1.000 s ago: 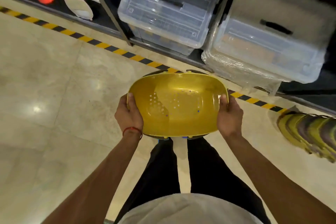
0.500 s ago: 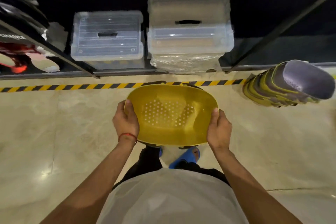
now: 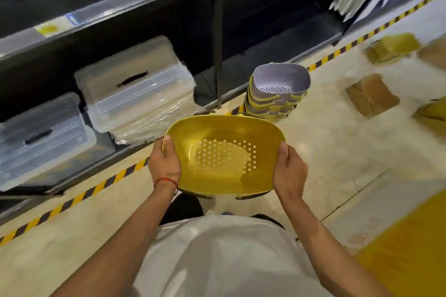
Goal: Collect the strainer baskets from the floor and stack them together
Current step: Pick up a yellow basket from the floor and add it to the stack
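I hold a yellow strainer basket (image 3: 224,152) level at waist height, its perforated bottom facing up at me. My left hand (image 3: 164,163) grips its left rim, thumb over the edge. My right hand (image 3: 288,171) grips the right rim the same way. A stack of strainer baskets (image 3: 277,94), yellow and grey with a grey one on top, stands on the floor just beyond the held basket, next to the shelf post.
A black shelf unit (image 3: 217,31) runs along the left with clear lidded storage boxes (image 3: 135,84) on its bottom level. Yellow-black hazard tape (image 3: 101,185) marks the floor edge. Cardboard boxes (image 3: 371,94) and blurred yellow items (image 3: 392,47) lie on the floor at right.
The view has swung right; the basket stack, earlier lying at the right edge, now stands upright right behind the held basket. Both hands keep the same grip.
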`<state>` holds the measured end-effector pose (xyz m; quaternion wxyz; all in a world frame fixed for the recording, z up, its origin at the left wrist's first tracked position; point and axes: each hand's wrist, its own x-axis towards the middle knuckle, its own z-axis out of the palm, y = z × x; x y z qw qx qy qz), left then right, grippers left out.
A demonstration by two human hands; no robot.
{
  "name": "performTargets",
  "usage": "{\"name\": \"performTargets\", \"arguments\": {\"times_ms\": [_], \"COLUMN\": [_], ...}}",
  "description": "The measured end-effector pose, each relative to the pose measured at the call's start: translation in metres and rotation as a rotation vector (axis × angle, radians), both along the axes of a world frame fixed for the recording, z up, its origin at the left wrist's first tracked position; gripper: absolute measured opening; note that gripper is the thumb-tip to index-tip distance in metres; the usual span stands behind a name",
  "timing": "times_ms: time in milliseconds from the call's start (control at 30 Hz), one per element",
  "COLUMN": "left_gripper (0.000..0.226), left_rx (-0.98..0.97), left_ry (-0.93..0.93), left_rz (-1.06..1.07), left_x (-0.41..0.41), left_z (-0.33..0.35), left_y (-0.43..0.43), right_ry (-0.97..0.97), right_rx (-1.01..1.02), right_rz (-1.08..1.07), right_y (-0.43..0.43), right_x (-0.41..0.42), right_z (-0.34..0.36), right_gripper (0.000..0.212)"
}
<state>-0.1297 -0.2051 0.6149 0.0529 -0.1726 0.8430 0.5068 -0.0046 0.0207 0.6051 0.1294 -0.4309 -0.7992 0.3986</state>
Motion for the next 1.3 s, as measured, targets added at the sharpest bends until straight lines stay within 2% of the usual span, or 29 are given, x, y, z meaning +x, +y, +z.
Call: {"name": "performTargets", "arguments": {"times_ms": [367, 633, 733, 967, 1300], "left_gripper": [0.042, 0.039, 0.038, 0.041, 0.050], "left_rx": [0.018, 0.039, -0.013, -0.048, -0.147], "left_ry": [-0.009, -0.084, -0.088, -0.105, -0.182], "left_rz": [-0.219, -0.205, -0.213, -0.153, 0.110], "left_x": [-0.078, -0.152, -0.175, -0.211, -0.248], "left_z": [-0.001, -0.007, -0.010, -0.027, -0.069], "left_y": [0.150, 0.255, 0.287, 0.352, 0.443], "right_ry": [-0.007, 0.004, -0.006, -0.040, -0.095], "right_rx": [0.029, 0.035, 0.041, -0.031, -0.083], "right_rz": [-0.245, -0.352, -0.356, -0.291, -0.046], "right_y": [0.119, 0.216, 0.247, 0.325, 0.450], "right_x": [-0.034, -0.104, -0.127, -0.177, -0.255], "right_z": [0.010, 0.015, 0.010, -0.015, -0.061], "right_gripper": [0.050, 0.048, 0.049, 0.051, 0.054]}}
